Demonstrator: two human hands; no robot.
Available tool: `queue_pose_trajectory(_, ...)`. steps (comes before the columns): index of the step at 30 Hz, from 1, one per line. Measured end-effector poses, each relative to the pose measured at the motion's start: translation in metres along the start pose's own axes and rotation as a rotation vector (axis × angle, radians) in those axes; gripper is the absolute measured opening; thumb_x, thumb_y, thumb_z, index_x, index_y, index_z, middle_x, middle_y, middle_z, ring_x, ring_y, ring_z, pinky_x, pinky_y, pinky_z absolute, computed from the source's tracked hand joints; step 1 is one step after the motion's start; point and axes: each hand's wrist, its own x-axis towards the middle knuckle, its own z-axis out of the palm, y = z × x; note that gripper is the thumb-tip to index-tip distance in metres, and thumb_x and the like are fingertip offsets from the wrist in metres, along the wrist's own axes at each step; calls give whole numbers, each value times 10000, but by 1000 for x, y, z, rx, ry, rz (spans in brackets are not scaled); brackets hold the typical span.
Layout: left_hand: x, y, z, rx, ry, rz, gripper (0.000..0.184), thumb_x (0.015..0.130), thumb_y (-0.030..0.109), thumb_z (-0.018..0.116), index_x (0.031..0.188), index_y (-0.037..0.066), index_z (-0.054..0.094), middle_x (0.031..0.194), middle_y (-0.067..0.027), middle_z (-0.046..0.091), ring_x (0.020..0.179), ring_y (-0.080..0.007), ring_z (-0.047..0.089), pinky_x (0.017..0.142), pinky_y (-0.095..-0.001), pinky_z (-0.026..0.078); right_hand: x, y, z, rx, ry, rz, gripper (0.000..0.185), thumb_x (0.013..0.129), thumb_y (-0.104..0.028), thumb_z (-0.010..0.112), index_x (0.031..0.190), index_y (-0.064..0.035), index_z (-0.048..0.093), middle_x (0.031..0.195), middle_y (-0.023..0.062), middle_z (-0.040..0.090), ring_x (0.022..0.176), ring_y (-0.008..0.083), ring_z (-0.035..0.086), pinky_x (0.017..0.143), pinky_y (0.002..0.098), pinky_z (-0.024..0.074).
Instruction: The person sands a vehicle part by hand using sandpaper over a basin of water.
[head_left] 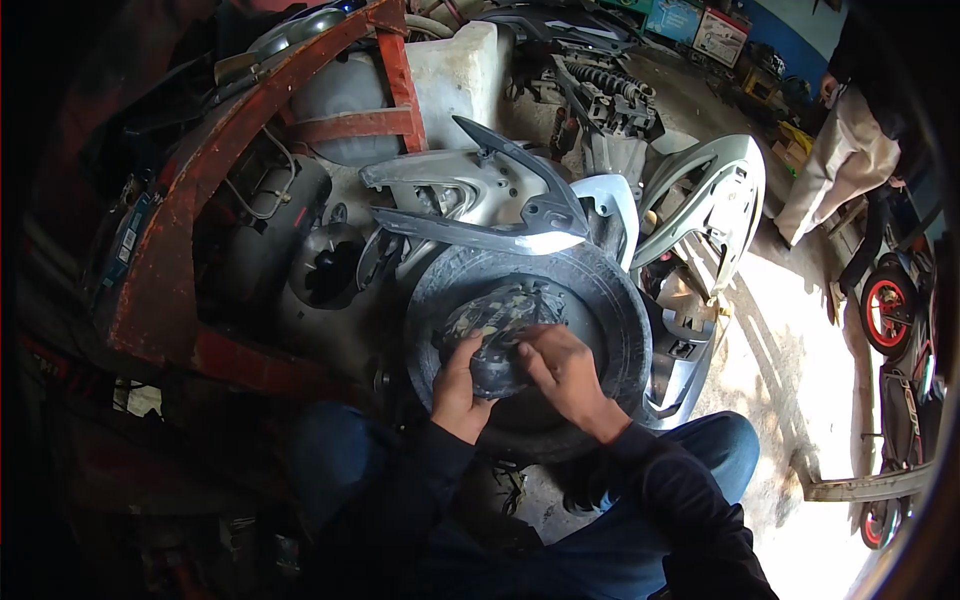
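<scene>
My left hand (462,395) grips the near left side of a dark, rounded plastic-looking part (498,375) with a scuffed, patchy top. My right hand (568,372) is closed, with its fingertips at the part's right side; whatever they pinch, if anything, is hidden. Both hands are above a round black basin (632,335) between my knees. Across the basin's far rim lies a dark, V-shaped plastic trim piece (555,200).
Grey motorcycle body panels (715,175) lean beyond the basin. On the left stands a rusty red metal frame (190,190), with a dark cylindrical tank (285,205) inside it. A person in beige trousers (845,165) stands at the right, near a motorcycle wheel (886,310).
</scene>
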Motion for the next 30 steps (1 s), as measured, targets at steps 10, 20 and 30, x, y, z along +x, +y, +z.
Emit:
queue_pose_trajectory(10, -1, -5, 0, 51, 57, 38, 281, 932, 274, 705, 1173, 137, 661, 1113, -45, 715, 1015, -202, 698, 901, -435, 574, 0, 5, -2, -70, -8, 134, 120, 926, -87, 651, 899, 27, 673, 969, 168, 691, 925, 363, 635, 822, 441, 520)
queue_pose_trajectory(20, 13, -8, -15, 33, 19, -10, 258, 957, 299, 673, 1167, 149, 662, 1102, -32, 716, 994, -204, 695, 890, -431, 570, -4, -7, 5, -39, 14, -32, 144, 940, -104, 645, 922, 28, 701, 996, 161, 707, 959, 350, 648, 842, 419, 530)
queue_pose_trajectory(30, -4, -3, -1, 6, 19, -16, 221, 962, 296, 661, 1135, 160, 669, 1055, -38, 719, 974, -210, 698, 876, -436, 572, -4, 6, 3, -21, 41, -65, 129, 941, -82, 638, 906, 33, 686, 992, 150, 703, 960, 349, 641, 836, 429, 528)
